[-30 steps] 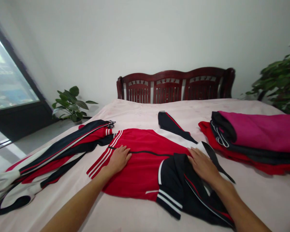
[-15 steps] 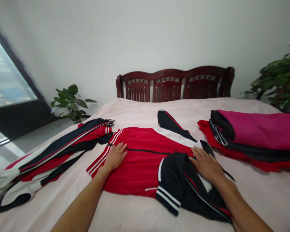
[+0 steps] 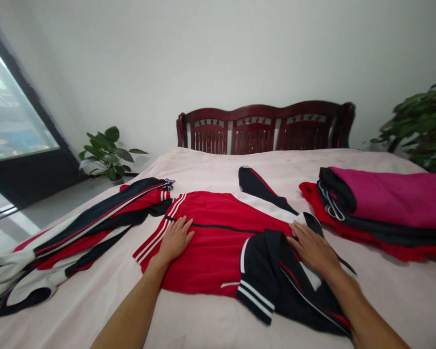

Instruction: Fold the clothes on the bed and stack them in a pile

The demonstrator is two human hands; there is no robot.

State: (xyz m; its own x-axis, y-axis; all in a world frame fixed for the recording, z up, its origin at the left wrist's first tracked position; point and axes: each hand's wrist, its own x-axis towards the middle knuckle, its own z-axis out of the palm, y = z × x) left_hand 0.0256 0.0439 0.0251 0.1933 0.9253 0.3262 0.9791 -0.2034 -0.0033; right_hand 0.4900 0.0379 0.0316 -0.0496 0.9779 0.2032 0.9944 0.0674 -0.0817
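A red, white and navy track jacket lies spread on the bed, its hem at the left and its collar at the right. Across its red front runs a dark zip. My left hand rests flat on the jacket near the striped hem, fingers spread. Over by the collar, my right hand lies on the fabric with its fingers stretched out. One navy sleeve points toward the headboard. The other sleeve is folded across the near side, its striped cuff over the bottom edge.
Several more track jackets lie layered at the left. Folded clothes, magenta on top, are stacked at the right. A wooden headboard stands behind the pink bed sheet. Plants flank the bed, one at the left.
Both hands stay on the jacket in nearly the same places. The whole view has shifted very slightly.
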